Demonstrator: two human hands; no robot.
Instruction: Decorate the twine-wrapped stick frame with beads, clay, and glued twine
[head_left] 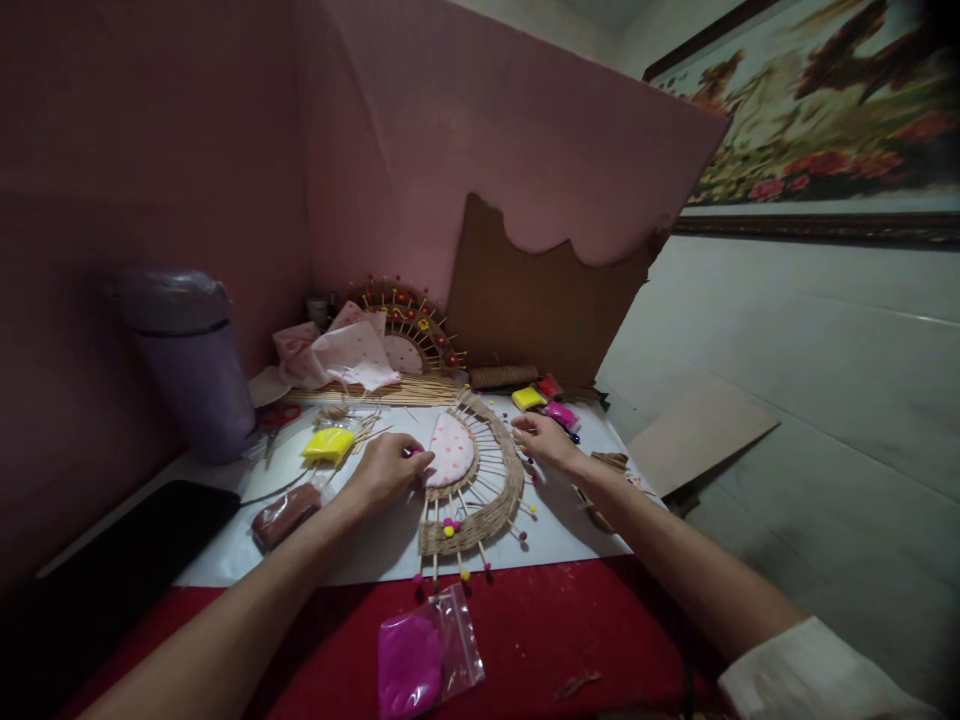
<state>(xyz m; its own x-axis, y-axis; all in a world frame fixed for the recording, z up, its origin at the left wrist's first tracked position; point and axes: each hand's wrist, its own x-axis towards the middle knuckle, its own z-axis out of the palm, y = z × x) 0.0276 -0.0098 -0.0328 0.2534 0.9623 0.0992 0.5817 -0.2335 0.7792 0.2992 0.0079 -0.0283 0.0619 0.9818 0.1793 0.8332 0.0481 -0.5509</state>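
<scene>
A half-round craft piece (480,480) of woven twine, thin sticks and a pink dotted fabric centre lies on a white sheet (360,555). Small coloured beads tip its sticks. My left hand (386,470) rests at its left edge, fingers curled in a pinch on a small pink bit. My right hand (544,440) touches the outer twine rim on the right, fingers bent down on it; whether they hold anything is hidden.
A bag of magenta clay (424,655) lies on the red cloth near me. Yellow clay (328,443), brown clay (285,515), scissors (274,420), a purple jar (191,365), a finished fan piece (409,335), pink fabric (349,355) and a twine spool (502,377) surround the sheet. A dark phone (150,535) lies left.
</scene>
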